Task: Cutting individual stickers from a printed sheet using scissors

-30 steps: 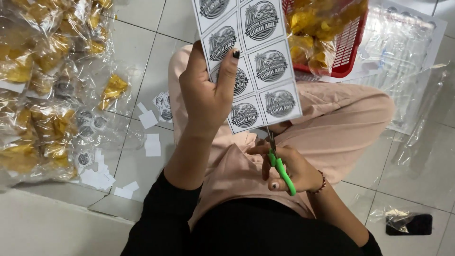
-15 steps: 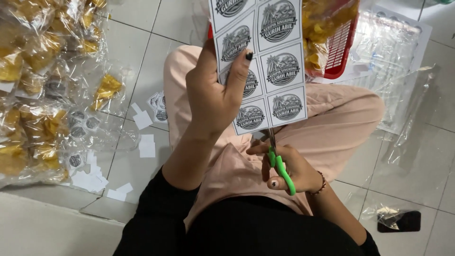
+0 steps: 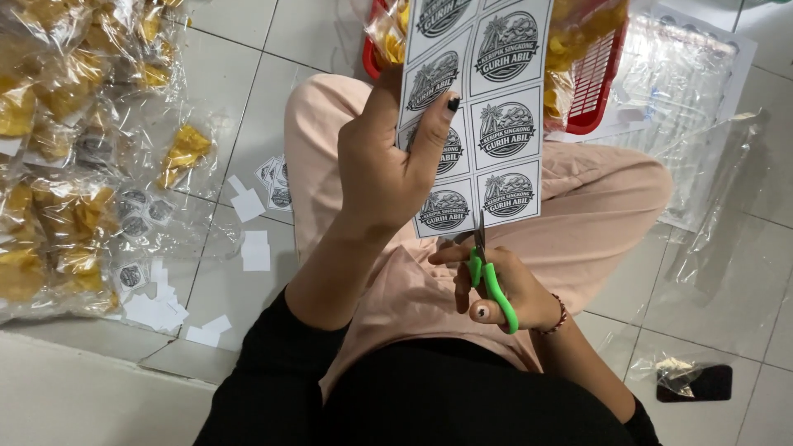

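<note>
Bagged yellow chips (image 3: 58, 157), red basket (image 3: 599, 83), paper scraps (image 3: 165, 310).

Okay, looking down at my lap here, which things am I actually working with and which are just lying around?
In use:
- left hand holding up the label sheet
- right hand working the green-handled scissors at the sheet's bottom edge

Lying about:
- bagged yellow chips on the floor
- paper offcuts
- red basket
- clear plastic bags
- black phone

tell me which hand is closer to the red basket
Left. The left hand holds the label sheet up just below and left of the red basket, while the right hand works the green scissors lower down over the lap.
</note>
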